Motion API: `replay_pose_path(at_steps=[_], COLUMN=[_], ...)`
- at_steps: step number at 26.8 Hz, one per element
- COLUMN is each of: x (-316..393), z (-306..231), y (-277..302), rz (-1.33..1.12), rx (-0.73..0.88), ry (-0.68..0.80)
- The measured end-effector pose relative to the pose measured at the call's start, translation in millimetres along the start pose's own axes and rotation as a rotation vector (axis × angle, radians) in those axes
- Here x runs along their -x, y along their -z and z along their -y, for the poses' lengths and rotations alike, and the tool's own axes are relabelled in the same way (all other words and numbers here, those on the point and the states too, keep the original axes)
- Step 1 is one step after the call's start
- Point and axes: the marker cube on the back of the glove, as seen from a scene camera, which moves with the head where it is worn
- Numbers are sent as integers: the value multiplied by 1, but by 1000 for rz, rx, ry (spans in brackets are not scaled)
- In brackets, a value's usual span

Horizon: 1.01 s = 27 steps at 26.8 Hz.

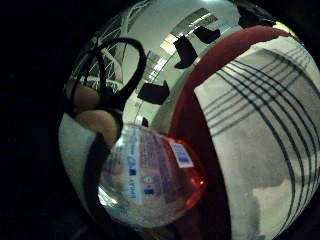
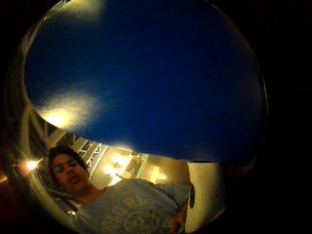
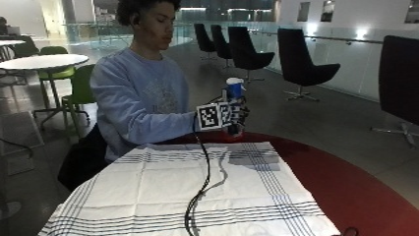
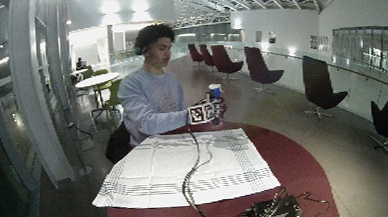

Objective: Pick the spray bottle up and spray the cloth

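A: What is the black-gloved right hand (image 3: 233, 116) doing?

B: Its fingers are curled round a clear plastic spray bottle with a blue top (image 3: 233, 96), holding it upright in the air, above the far edge of the cloth.

A: And the bottle close up?

B: In the little-finger palm view the clear body of the spray bottle (image 1: 150, 175), with its printed blue-and-white label and a reddish base, fills the space just in front of the palm. In the thumb-side palm view the blue top (image 2: 146, 73) covers most of the picture.

A: Where is the cloth?

B: The white cloth with dark blue stripes (image 3: 196, 191) lies spread flat on the round dark red bench (image 3: 353, 191). The bottle hangs over the cloth's far edge, on the side nearest the seated person in a light blue sweatshirt (image 3: 140, 103). A darker patch (image 3: 252, 162) shows on the cloth just below the bottle.

A: Anything else near the cloth?

B: Red bench surface shows beside the cloth and beyond its far edge. In the wide outside view a tangle of dark wires (image 4: 269, 212) sits on the bench past the cloth's near edge.
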Motion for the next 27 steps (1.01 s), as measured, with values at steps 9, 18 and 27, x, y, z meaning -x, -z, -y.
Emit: replay_pose_path(at_steps=[9,18,27], x=[-5,-1,1], z=[-5,-14,-35], y=[6,89,205], rz=[-29,-199,-491], rx=[78,64,-28], ry=[-11,22,6])
